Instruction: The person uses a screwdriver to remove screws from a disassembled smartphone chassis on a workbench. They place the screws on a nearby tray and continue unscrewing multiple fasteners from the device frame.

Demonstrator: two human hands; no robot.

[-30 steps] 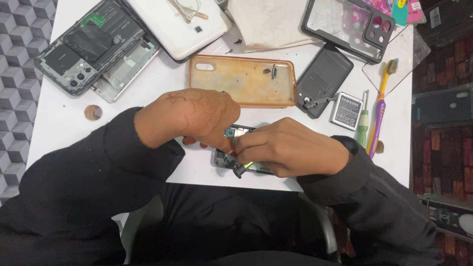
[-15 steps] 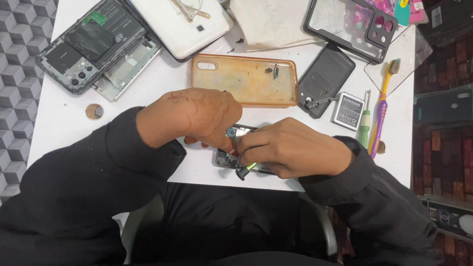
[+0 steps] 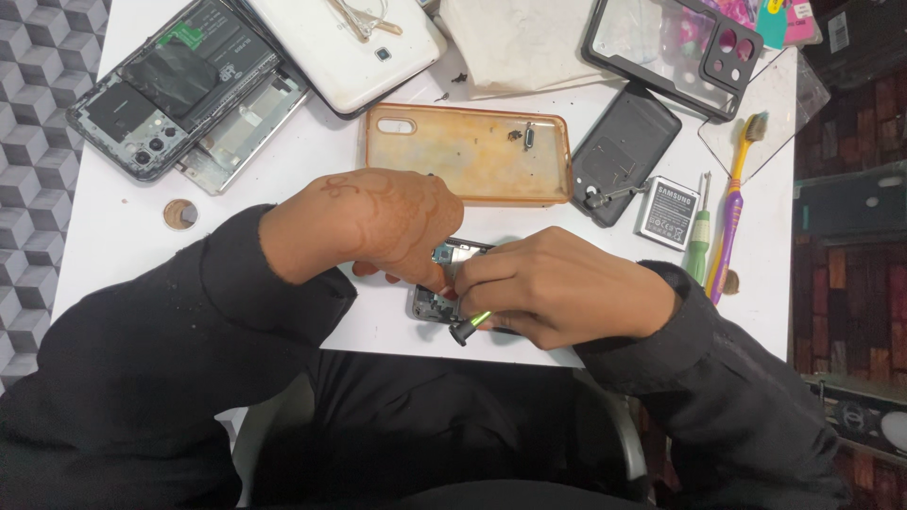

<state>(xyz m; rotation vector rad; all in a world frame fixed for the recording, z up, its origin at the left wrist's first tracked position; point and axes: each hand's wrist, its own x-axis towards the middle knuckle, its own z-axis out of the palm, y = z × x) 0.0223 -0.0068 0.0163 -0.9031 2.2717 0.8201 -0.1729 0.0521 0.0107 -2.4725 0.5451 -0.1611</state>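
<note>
I see my left hand [image 3: 378, 222] curled over the top of a small opened phone [image 3: 452, 283] that lies near the front edge of the white table [image 3: 283, 161], fingers pressing down on it so most of its body is hidden. My right hand [image 3: 557, 288] is closed around a small screwdriver [image 3: 469, 326] with a green shaft and black cap, its end poking out below my fingers just over the phone's near edge; where the tip lands I cannot tell. Just behind my hands lies an orange translucent phone case [image 3: 472, 151], with a dark back cover [image 3: 624, 151] and a grey battery [image 3: 669, 212] to its right. A green screwdriver [image 3: 697, 250] and a purple and yellow toothbrush [image 3: 732, 212] sit near the right edge. A disassembled phone [image 3: 170, 85] fills the far left corner, beside a white tablet [image 3: 345, 47].
</note>
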